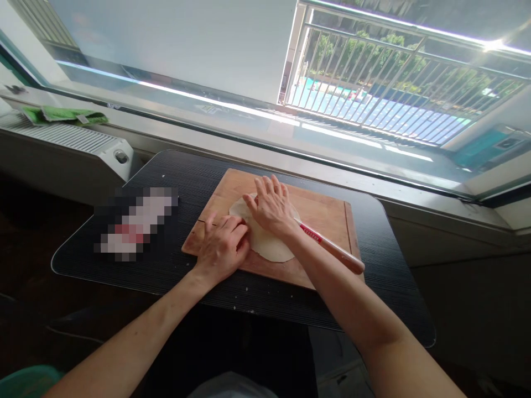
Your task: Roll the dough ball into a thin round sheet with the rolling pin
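A round, flat sheet of dough (pixel 267 243) lies on a wooden board (pixel 319 204). My left hand (pixel 224 243) is at the left edge of the dough, its fingers curled down and closed at the rim; the fingertips are partly hidden. Over the upper part of the dough, my right hand (pixel 272 205) is stretched out with its palm down and fingers extended. A wooden rolling pin (pixel 338 253) with a red label runs diagonally under my right hand and wrist. Its handle end points to the lower right of the board, and its far part is covered by the hand.
The board rests on a black table (pixel 390 265) with white specks near its front edge. A blurred-out item (pixel 136 224) is on the table's left. Behind are a radiator (pixel 83 141) with a green cloth (pixel 66 115) and a window with railings (pixel 373 88).
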### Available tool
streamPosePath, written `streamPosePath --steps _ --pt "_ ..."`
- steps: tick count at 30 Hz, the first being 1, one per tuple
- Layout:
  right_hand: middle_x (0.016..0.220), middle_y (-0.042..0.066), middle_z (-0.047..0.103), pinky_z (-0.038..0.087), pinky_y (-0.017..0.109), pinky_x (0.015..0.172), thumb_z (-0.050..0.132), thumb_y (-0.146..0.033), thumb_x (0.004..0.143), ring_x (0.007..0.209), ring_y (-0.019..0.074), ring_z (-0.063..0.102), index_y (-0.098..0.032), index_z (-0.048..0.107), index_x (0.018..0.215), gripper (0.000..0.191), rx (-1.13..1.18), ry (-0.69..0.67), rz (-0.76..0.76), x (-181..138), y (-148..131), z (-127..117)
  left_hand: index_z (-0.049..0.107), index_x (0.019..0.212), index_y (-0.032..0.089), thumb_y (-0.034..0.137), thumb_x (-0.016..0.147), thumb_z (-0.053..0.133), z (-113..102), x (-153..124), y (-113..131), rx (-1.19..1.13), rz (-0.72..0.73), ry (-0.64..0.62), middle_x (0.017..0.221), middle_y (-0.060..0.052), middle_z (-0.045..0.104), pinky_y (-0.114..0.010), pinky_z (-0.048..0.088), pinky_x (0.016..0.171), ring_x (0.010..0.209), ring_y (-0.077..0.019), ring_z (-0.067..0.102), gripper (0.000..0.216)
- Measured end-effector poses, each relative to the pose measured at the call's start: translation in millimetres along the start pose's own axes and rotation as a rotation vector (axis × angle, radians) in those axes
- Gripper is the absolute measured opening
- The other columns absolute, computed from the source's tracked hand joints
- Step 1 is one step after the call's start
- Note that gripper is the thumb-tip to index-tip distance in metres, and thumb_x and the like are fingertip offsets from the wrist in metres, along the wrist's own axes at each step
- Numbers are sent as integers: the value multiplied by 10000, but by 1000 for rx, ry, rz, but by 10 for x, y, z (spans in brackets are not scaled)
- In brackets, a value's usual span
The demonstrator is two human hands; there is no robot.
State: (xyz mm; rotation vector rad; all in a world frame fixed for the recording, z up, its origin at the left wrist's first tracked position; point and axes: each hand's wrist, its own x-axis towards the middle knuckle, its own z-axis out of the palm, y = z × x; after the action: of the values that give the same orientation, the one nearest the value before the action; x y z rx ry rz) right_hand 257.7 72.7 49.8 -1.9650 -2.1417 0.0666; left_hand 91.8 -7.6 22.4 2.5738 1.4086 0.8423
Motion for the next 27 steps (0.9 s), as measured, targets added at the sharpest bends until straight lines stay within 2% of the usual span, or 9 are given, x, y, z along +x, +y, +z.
streamPosePath --steps 3,6,9,12,14,17,20,23,27 --pt "1575 172 322 161 545 1185 294 -542 1004 1486 327 196 -137 348 1496 640 -36 47 42 91 56 9 687 942 226 219 909 506 0 -18 13 -4 -8 12 1087 -62 702 -548 253 1126 1063 -252 623 184" --pt "1561 190 335 195 573 1159 286 -489 1012 1465 332 247 -131 359 1483 597 -31 23 188 404 378 -64 683 939 230 230 907 511 -23 13 23 -23 -46 22 1065 -46 720 -538 262 1119 1034 -240 639 175" --pt "1506 165 418 248 550 1136 292 -446 1010 1408 316 340 -165 427 1435 526 -22 36 223 505 652 -208 682 978 217 256 898 507 -60 208 -13 -35 -156 42 1036 -52 733 -506 319 1090 1005 -236 654 197" --pt "1339 139 573 381 449 1034 349 -470 986 1232 296 512 -196 582 1271 459 -6 -9 178 230 752 -389 700 969 200 296 893 480 -74 577 -107 44 -336 1 1084 -103 712 -484 414 990 1053 -281 639 253" --pt "1135 119 673 446 366 879 431 -517 946 1026 274 606 -208 668 1087 415 16 -119 161 -61 783 -499 714 939 175 336 863 503 -63 846 -171 143 -454 -118 1100 -158 692 -509 436 935 1089 -346 616 276" --pt "915 87 709 411 301 696 533 -487 900 807 227 618 -217 692 932 315 30 -218 126 -452 864 -601 727 941 145 415 780 600 -33 1153 -218 201 -489 -315 1179 -207 669 -533 432 934 1144 -404 576 339" --pt "892 65 707 364 283 638 514 -356 905 751 198 600 -230 685 985 227 58 -154 132 -688 1007 -627 734 885 155 384 722 637 -15 1282 -210 212 -469 -456 1123 -188 706 -493 450 922 1112 -389 600 297" --pt "855 37 692 342 268 608 514 -230 854 717 181 584 -239 658 1041 236 95 -122 201 -812 1166 -639 731 901 188 303 678 642 -11 1289 -206 165 -428 -488 1017 -139 743 -392 487 860 1017 -327 652 266" --pt "829 46 671 328 261 576 543 -212 814 699 174 566 -203 633 935 151 110 -153 281 -940 1295 -685 705 958 191 253 604 666 -27 1295 -258 81 -385 -414 989 -106 737 -314 500 789 976 -291 664 362"
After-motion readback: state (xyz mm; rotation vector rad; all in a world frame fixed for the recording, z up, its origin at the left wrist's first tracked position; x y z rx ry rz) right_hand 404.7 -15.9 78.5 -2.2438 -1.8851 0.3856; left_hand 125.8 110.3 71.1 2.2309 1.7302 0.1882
